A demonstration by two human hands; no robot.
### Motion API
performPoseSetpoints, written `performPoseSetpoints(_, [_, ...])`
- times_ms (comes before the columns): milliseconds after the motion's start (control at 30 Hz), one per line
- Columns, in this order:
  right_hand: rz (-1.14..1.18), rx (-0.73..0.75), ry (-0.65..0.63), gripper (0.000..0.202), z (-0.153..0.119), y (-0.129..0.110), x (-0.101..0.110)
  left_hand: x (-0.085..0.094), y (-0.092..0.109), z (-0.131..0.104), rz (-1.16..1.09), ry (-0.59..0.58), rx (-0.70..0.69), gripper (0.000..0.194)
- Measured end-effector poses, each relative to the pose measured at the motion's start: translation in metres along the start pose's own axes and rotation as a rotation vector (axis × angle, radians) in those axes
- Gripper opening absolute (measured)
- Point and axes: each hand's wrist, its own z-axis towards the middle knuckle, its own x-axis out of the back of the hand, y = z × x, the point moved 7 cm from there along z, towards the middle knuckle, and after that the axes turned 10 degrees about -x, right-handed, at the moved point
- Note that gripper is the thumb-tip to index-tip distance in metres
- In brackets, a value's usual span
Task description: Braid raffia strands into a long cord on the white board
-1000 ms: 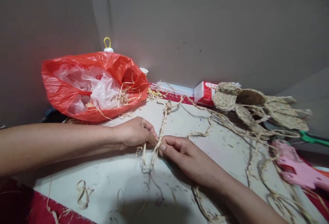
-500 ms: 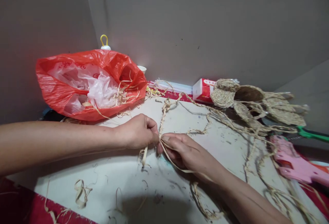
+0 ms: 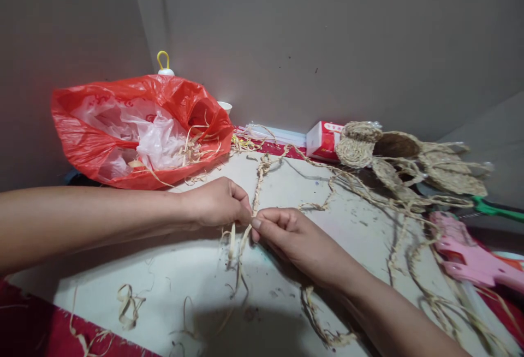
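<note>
Grey walls (image 3: 311, 29) rise behind the pale desk (image 3: 94, 275), where, through the head view, I see the plaited straw cord (image 3: 258, 182) running mid-desk, away from me. My right hand (image 3: 290, 239) pinches its near end between narrowed fingers; my left hand (image 3: 223, 201) grips a loose strand (image 3: 232, 239). I judge this as plaiting; the next move calls for even tension.

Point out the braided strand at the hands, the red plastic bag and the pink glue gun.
Braided strand (image 3: 258, 182), head view: its exposed length.
Red plastic bag (image 3: 79, 136), head view: left wall.
Pink glue gun (image 3: 475, 269), head view: body.
</note>
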Motion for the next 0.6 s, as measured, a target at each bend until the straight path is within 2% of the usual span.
performPoseSetpoints(167, [0.004, 0.009, 0.179, 0.026, 0.000, 0.000, 0.000, -0.003, -0.004, -0.008, -0.119, 0.053, 0.055, 0.010])
performPoseSetpoints(267, [0.074, 0.012, 0.225, 0.027, 0.000, 0.003, -0.001, -0.008, -0.002, -0.015, -0.167, 0.055, 0.054, 0.013])
performPoseSetpoints(433, [0.186, 0.017, 0.209, 0.033, -0.001, 0.007, -0.003, -0.013, -0.008, -0.020, -0.199, 0.118, 0.095, 0.012])
performPoseSetpoints(533, [0.257, -0.014, 0.149, 0.037, -0.001, 0.010, -0.007, -0.015, -0.010, -0.019, -0.140, 0.122, 0.054, 0.016])
performPoseSetpoints(600, [0.293, -0.027, 0.123, 0.039, -0.001, 0.010, -0.010, -0.014, -0.010, -0.019, -0.044, 0.142, -0.020, 0.016])
